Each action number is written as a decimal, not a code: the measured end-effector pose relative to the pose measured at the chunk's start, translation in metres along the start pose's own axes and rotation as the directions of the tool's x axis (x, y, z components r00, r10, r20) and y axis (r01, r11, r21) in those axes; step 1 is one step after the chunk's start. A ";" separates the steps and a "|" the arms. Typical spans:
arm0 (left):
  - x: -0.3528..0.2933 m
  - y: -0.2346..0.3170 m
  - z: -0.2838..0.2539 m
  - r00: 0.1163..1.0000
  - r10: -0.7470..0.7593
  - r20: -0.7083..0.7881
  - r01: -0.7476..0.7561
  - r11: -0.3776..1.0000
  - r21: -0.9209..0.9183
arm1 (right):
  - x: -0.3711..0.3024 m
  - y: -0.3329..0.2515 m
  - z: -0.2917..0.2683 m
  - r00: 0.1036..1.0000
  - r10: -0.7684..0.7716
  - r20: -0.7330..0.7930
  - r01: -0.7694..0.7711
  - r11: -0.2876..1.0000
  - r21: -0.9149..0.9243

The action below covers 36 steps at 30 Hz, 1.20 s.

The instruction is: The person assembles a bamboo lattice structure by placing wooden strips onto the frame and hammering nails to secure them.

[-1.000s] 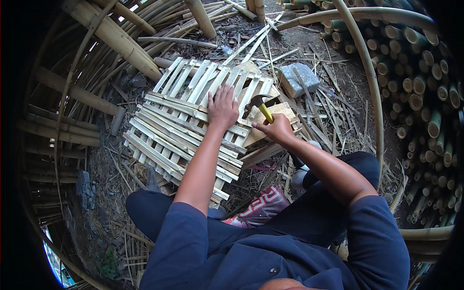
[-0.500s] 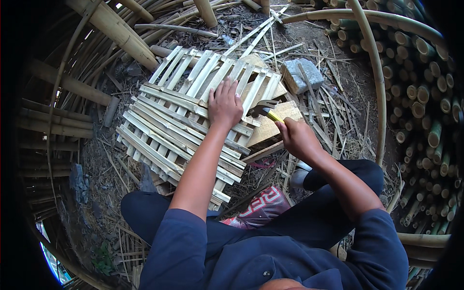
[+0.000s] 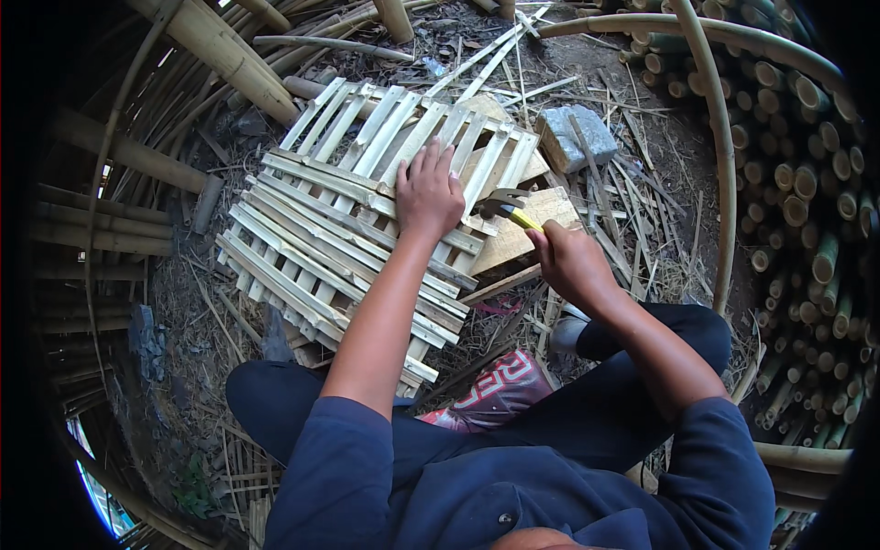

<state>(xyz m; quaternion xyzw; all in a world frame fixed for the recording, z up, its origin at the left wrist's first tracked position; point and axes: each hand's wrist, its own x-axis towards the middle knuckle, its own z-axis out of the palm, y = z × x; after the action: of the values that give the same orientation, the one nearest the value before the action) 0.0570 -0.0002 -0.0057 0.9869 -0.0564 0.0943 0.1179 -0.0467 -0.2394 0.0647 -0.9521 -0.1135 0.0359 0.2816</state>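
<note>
A panel of crossed split-bamboo slats point(image 3: 312, 240) lies in front of me. Some slats run lengthwise and others cross beneath or above them. My left hand point(image 3: 429, 191) rests palm down on its right part, fingers stretched out over the slats. My right hand point(image 3: 570, 261) is closed round the yellow handle of a claw hammer point(image 3: 520, 216). The hammer's dark head is at the panel's right edge, close to a slat end; whether it touches is unclear. Under that edge is a wooden board point(image 3: 530, 240).
A grey stone block point(image 3: 576, 137) sits beyond the board. Stacked bamboo poles point(image 3: 811, 183) fill the right side, behind a bent bamboo rail point(image 3: 720, 156). Thick bamboo posts point(image 3: 225, 60) stand at the upper left. Loose strips litter the ground, and a red printed sack point(image 3: 495, 394) lies between my legs.
Hardly anything differs. The whole view has shifted slightly; my left hand stays on the slats and the hammer stays at the panel's right edge.
</note>
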 end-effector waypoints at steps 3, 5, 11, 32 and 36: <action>0.000 -0.001 0.000 1.000 -0.002 -0.011 0.002 1.000 -0.004 | 0.002 -0.006 -0.003 0.995 -0.014 -0.099 0.020 0.998 0.067; 0.001 0.003 0.000 1.000 0.004 -0.010 -0.004 1.000 -0.013 | 0.000 -0.004 -0.001 0.997 0.002 -0.080 0.003 0.998 0.057; -0.001 0.001 0.001 0.999 0.008 -0.040 -0.009 1.000 -0.006 | 0.001 -0.004 -0.001 0.998 0.068 -0.008 -0.068 0.998 0.017; 0.003 0.000 0.003 1.000 0.018 -0.016 -0.018 1.000 0.008 | -0.004 -0.006 0.004 0.990 0.029 -0.135 -0.006 0.986 0.167; 0.001 -0.001 0.001 0.999 0.009 -0.033 -0.010 1.000 -0.002 | -0.003 -0.003 0.011 0.998 0.051 -0.047 -0.049 0.998 0.041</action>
<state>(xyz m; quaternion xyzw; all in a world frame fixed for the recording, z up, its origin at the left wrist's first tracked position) 0.0581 0.0008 -0.0073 0.9848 -0.0592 0.1111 0.1197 -0.0513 -0.2317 0.0566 -0.9495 -0.0820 0.0222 0.3020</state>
